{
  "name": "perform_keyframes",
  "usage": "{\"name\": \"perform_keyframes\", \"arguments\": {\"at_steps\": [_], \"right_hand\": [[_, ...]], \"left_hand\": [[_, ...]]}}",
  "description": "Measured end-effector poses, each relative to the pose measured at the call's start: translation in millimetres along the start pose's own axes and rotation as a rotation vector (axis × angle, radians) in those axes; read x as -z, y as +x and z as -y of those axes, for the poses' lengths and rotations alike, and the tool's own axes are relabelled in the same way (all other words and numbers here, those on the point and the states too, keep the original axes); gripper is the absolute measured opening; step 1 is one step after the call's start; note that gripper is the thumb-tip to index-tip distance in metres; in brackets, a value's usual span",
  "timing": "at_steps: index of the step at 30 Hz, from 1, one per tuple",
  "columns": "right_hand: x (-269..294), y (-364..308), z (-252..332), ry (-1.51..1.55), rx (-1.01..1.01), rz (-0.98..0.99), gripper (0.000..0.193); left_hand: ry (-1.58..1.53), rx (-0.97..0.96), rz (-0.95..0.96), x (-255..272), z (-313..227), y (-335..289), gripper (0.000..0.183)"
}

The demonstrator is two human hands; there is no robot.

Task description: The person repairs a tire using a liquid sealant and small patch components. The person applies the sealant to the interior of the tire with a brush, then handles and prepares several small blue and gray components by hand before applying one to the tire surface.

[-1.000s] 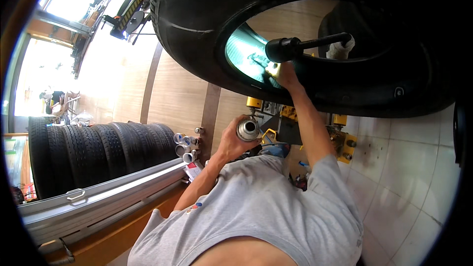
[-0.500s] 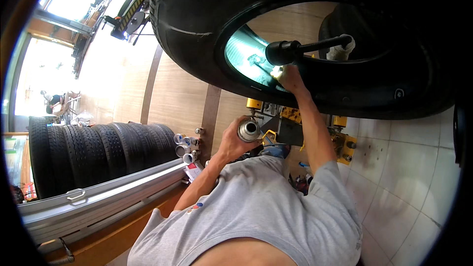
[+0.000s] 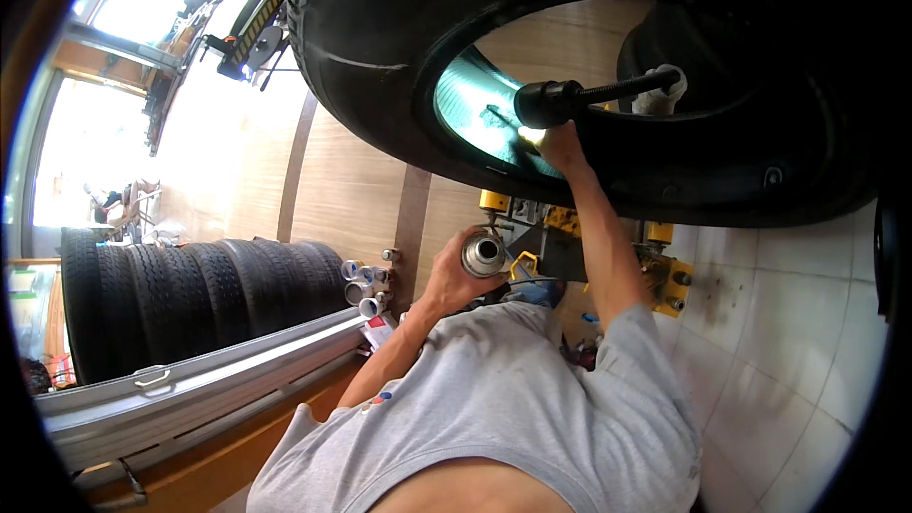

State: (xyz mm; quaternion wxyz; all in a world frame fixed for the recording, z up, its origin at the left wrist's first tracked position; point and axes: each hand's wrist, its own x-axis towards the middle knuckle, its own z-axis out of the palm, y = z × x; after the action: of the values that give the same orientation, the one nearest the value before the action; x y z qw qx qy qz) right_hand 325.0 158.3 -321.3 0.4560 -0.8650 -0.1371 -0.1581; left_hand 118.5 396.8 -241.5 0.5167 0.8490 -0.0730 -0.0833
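My left hand (image 3: 445, 272) is wrapped round an open-topped metal can (image 3: 474, 257), held upright below the big black tyre (image 3: 366, 47). Inside the tyre's opening, my right hand (image 3: 562, 148) grips a thin-stemmed brush (image 3: 502, 121) with a pale yellowish end by the fingers. Its dark tip rests against the brightly lit inner wall; the bristles are too small to make out. A black lamp (image 3: 546, 104) on a flexible neck hangs just above my right hand and shines on that spot.
A row of tyres (image 3: 204, 294) stands at the left behind a silver metal rail (image 3: 218, 358). Several small cans (image 3: 366, 287) sit at the rail's end. Yellow machine parts (image 3: 665, 283) lie under the big tyre. A second tyre (image 3: 655, 43) shows through its opening.
My right hand and the brush tip have shifted slightly along the lit inner wall. The left hand with the can stays nearly in place.
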Motion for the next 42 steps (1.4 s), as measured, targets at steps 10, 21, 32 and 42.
{"name": "perform_keyframes", "arguments": {"at_steps": [10, 21, 32, 42], "right_hand": [[6.2, -7.7, -4.6, -0.093, -0.165, 0.233, 0.029], [11.0, -5.3, 13.4, -0.129, -0.126, 0.275, 0.031], [15.6, -5.3, -14.4, -0.192, -0.214, 0.155, 0.022], [4.9, -12.0, -12.0, -0.208, -0.047, 0.2, 0.03]], "left_hand": [[-0.001, -0.007, 0.016, -2.0, -3.7, -0.5, 0.073], [0.054, -0.005, 0.053, -6.6, -3.1, 2.2, 0.073], [-0.02, 0.024, 0.016, -0.3, -3.6, 0.1, 0.073], [0.018, 0.009, 0.006, 0.9, 2.9, -1.5, 0.076]]}}
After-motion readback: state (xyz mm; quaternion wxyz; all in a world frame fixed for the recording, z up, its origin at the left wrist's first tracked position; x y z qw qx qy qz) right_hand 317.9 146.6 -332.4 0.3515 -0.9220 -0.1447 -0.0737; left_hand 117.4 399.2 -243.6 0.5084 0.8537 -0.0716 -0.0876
